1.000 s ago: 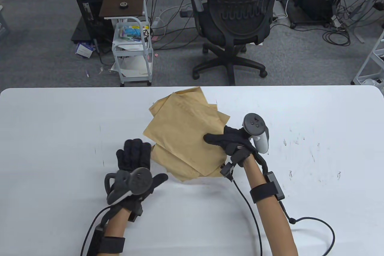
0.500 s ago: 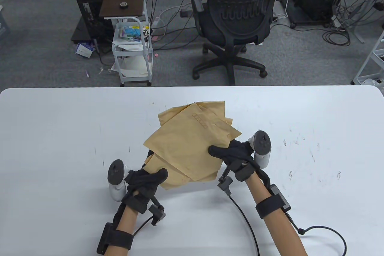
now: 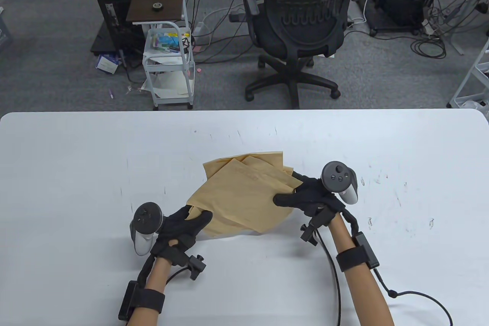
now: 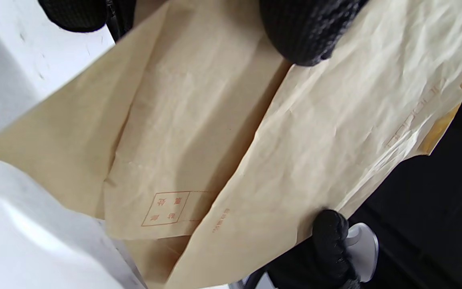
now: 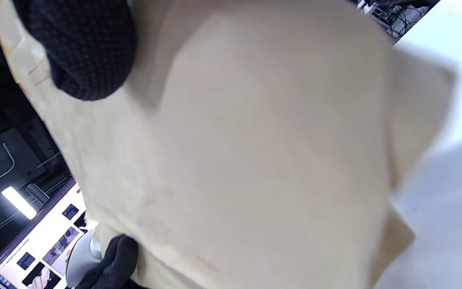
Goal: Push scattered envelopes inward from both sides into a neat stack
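Note:
Several brown paper envelopes [image 3: 244, 192] form a loose, skewed bundle lifted off the white table [image 3: 76, 158], tilted with its far edge up. My left hand [image 3: 187, 224] grips the bundle's near left corner, thumb on top. My right hand [image 3: 301, 198] grips the right edge, thumb on top and fingers behind. In the left wrist view the envelopes [image 4: 223, 136] overlap unevenly, with my thumb [image 4: 303, 32] pressing the top sheet. In the right wrist view the envelopes [image 5: 235, 152] fill the frame, blurred, under my thumb [image 5: 82, 52].
A black office chair [image 3: 301, 24] and a small white cart [image 3: 168, 58] stand on the floor beyond the table's far edge. Cables run from both wrists across the near part of the table.
My left hand turned over and took hold of the bundle's left corner. Both hands lifted the envelopes off the table and tilted them, drawing them toward me.

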{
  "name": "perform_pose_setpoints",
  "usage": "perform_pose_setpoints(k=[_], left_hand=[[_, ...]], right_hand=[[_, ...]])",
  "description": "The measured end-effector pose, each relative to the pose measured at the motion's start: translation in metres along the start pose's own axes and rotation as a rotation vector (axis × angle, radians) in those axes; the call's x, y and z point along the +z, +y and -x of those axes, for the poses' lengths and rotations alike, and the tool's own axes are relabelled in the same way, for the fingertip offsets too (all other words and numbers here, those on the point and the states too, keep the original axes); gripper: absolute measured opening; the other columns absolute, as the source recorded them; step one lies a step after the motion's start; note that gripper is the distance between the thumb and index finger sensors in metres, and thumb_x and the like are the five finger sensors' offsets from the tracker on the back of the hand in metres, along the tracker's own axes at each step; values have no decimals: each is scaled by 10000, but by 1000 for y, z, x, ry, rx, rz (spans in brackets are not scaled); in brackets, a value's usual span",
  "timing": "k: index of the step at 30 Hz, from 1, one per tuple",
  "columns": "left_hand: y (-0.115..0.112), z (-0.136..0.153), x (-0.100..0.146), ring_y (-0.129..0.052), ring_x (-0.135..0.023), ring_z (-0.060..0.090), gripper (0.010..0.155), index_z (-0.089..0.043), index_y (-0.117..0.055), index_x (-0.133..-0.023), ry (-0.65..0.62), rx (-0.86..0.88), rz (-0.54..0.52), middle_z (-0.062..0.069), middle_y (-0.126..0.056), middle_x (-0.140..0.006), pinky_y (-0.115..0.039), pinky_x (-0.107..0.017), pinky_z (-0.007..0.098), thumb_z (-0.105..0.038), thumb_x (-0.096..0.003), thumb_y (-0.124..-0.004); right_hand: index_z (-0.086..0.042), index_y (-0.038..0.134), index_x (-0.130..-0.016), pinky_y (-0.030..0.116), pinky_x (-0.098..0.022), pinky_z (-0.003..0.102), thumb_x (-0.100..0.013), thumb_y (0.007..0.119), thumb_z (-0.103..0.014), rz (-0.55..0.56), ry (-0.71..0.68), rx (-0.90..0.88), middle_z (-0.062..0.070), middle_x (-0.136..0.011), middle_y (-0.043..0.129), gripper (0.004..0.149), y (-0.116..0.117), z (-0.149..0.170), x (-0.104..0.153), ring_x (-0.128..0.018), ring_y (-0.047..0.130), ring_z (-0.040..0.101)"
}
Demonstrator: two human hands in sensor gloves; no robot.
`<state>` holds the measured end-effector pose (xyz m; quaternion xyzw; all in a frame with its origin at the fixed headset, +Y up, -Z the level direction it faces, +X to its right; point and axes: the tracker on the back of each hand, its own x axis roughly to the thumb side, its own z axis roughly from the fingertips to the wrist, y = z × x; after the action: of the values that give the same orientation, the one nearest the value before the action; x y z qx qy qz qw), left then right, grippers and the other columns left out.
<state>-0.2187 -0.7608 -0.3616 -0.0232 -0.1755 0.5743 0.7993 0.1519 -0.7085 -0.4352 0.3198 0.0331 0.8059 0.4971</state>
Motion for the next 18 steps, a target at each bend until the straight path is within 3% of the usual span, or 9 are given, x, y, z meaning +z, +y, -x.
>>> perform_pose_setpoints(k=[5, 9, 13, 15, 16, 18], left_hand=[[-3, 3, 0, -758, -985, 417, 487, -352, -712, -968, 12, 93, 36, 10, -851, -979, -575, -725, 680, -369, -488, -787], [0, 4, 2, -639, -1036, 475, 675, -288, -519, -1087, 11, 103, 14, 97, -661, -1110, -515, -734, 704, -435, -483, -782], [5, 8, 2, -815, -939, 393, 499, -301, -692, -994, -11, 394, -22, 51, -853, -963, -607, -712, 676, -362, -505, -773], [6, 5, 3, -839, -911, 374, 459, -310, -726, -962, 2, 352, -54, 44, -876, -927, -618, -710, 666, -328, -506, -773], [7, 4, 3, -849, -906, 366, 466, -316, -721, -964, -9, 241, -58, 32, -881, -922, -629, -706, 660, -346, -502, -772], [5, 1, 3, -821, -933, 383, 526, -313, -673, -1001, -14, 97, -29, 45, -836, -976, -619, -707, 667, -374, -491, -783]], right_hand=[[-279, 710, -933, 428, -620, 809, -427, 873, -411, -56, 20, 94, 219, -1094, 667, 547, 3, 0, -1, -904, 622, 616], [-276, 838, -775, 536, -610, 774, -408, 892, -369, 72, 1, 80, 105, -945, 853, 383, 1, 3, -2, -836, 785, 513], [-252, 850, -783, 481, -621, 799, -414, 887, -387, 116, -49, 82, 198, -1010, 773, 395, -8, -9, 1, -873, 700, 563], [-254, 834, -799, 491, -618, 796, -408, 885, -400, 91, -21, 220, 221, -1028, 752, 420, -4, -9, 0, -876, 695, 570], [-264, 813, -819, 489, -627, 791, -410, 878, -415, 30, 16, 304, 219, -1041, 737, 441, -2, -8, 0, -884, 688, 568], [-201, 762, -884, 610, -619, 731, -407, 876, -430, -7, 25, 339, 119, -894, 887, 541, -1, -7, -3, -762, 871, 429]])
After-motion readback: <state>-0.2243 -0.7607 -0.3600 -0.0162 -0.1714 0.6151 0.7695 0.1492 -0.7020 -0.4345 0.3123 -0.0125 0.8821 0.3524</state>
